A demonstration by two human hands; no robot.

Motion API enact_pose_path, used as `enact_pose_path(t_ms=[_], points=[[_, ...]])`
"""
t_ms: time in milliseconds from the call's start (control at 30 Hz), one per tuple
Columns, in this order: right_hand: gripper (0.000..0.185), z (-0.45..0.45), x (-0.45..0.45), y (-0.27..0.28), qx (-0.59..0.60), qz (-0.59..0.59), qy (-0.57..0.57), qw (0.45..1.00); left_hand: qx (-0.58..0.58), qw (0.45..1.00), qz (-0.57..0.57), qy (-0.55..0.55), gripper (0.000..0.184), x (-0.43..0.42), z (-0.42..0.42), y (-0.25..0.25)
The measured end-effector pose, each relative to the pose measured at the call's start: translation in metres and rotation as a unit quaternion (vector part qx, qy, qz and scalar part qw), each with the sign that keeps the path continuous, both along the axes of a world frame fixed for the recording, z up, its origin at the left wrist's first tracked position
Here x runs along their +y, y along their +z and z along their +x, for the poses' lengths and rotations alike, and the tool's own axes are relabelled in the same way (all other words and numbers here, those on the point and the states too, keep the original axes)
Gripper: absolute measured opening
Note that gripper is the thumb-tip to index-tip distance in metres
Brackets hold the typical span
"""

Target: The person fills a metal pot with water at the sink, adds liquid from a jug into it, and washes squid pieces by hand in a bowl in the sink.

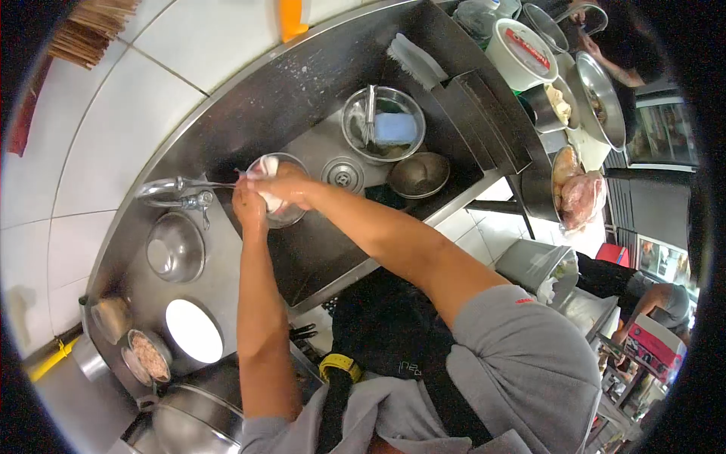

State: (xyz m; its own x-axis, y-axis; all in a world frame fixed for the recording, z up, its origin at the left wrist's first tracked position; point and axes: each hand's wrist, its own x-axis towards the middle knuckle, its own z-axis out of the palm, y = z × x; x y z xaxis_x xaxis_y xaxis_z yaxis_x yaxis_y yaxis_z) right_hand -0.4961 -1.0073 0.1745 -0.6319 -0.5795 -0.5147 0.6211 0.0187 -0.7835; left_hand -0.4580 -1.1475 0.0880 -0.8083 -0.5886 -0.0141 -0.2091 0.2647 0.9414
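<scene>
Over the left part of the sink, my left hand (249,203) and my right hand (290,186) are closed together around a slick white and reddish piece (271,200). Its kind cannot be made out, as my fingers hide much of it. A clear bowl (289,220) stands directly beneath them. The tap (168,187) points at my hands, and a thin stream seems to reach my left fingers. To the right of the drain (343,175) sits a glass bowl (383,153) with a whisk (370,121) and a blue sponge (395,129). A dark metal bowl (419,175) lies close by.
A metal bowl (175,247), a white plate (194,331) and a container of pinkish food (150,356) are on the left drainboard. A brush (417,60) leans at the sink's back. Raw meat (583,199) rests at right. Other people stand at the right.
</scene>
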Motion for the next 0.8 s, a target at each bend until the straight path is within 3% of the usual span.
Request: enact_pose_path(t_ms=[33, 100, 133, 167, 233, 267, 333, 400, 433, 500, 567, 600, 633, 700, 733, 767, 800], points=[[0.032, -0.001, 0.002, -0.007, 0.049, 0.017, 0.029, 0.998, -0.019, 0.998, -0.039, -0.034, 0.041, 0.000, 0.007, 0.000], [0.030, -0.001, 0.002, -0.023, -0.004, -0.053, 0.021, 0.998, -0.012, 0.987, -0.151, -0.048, 0.042, -0.009, 0.005, -0.020], [0.030, -0.002, -0.002, -0.029, -0.031, -0.088, 0.016, 0.995, -0.001, 0.997, -0.073, -0.036, 0.042, -0.017, 0.002, -0.037], [0.028, 0.000, -0.010, -0.030, 0.025, 0.004, 0.005, 1.000, 0.007, 1.000, 0.005, -0.024, 0.042, -0.019, 0.001, -0.043], [0.029, 0.002, -0.017, -0.033, 0.277, 0.166, 0.037, 0.946, 0.068, 0.991, 0.113, 0.030, 0.041, -0.011, 0.003, -0.057], [0.029, 0.001, -0.018, -0.034, 0.397, 0.241, 0.051, 0.884, 0.042, 0.997, 0.062, 0.001, 0.039, -0.007, 0.003, -0.048], [0.032, -0.001, -0.011, -0.029, 0.413, 0.278, 0.071, 0.864, -0.014, 0.998, -0.039, -0.057, 0.036, 0.001, 0.010, -0.013], [0.031, -0.004, 0.008, -0.020, 0.441, 0.325, 0.099, 0.831, -0.153, 0.959, -0.198, -0.133, 0.037, 0.001, 0.008, 0.001], [0.032, -0.005, 0.017, -0.017, 0.446, 0.356, 0.091, 0.816, -0.220, 0.922, -0.273, -0.167, 0.042, 0.000, 0.009, 0.004], [0.032, -0.009, 0.043, -0.011, 0.459, 0.418, 0.079, 0.780, -0.211, 0.897, -0.320, -0.219, 0.061, -0.012, 0.016, -0.007], [0.030, -0.007, 0.094, 0.035, 0.525, 0.424, 0.021, 0.737, -0.225, 0.879, -0.294, -0.301, 0.095, -0.022, 0.012, -0.035], [0.028, -0.006, 0.117, 0.053, 0.510, 0.482, 0.015, 0.713, -0.284, 0.851, -0.309, -0.314, 0.093, -0.013, 0.010, -0.049], [0.037, -0.009, 0.147, 0.054, 0.597, 0.433, -0.076, 0.671, -0.340, 0.821, -0.323, -0.326, 0.091, -0.003, 0.006, -0.061], [0.033, -0.013, 0.201, 0.093, 0.638, 0.399, -0.170, 0.637, -0.257, 0.784, -0.450, -0.342, 0.082, -0.032, 0.009, -0.179], [0.029, -0.014, 0.222, 0.113, 0.626, 0.463, -0.188, 0.598, -0.214, 0.759, -0.514, -0.338, 0.078, -0.045, 0.010, -0.233], [0.026, -0.020, 0.245, 0.123, 0.709, 0.470, -0.179, 0.494, -0.202, 0.783, -0.493, -0.321, 0.074, -0.049, 0.005, -0.247], [0.030, -0.021, 0.262, 0.121, 0.686, 0.531, -0.218, 0.447, -0.239, 0.784, -0.474, -0.320, 0.072, -0.041, 0.002, -0.220]])
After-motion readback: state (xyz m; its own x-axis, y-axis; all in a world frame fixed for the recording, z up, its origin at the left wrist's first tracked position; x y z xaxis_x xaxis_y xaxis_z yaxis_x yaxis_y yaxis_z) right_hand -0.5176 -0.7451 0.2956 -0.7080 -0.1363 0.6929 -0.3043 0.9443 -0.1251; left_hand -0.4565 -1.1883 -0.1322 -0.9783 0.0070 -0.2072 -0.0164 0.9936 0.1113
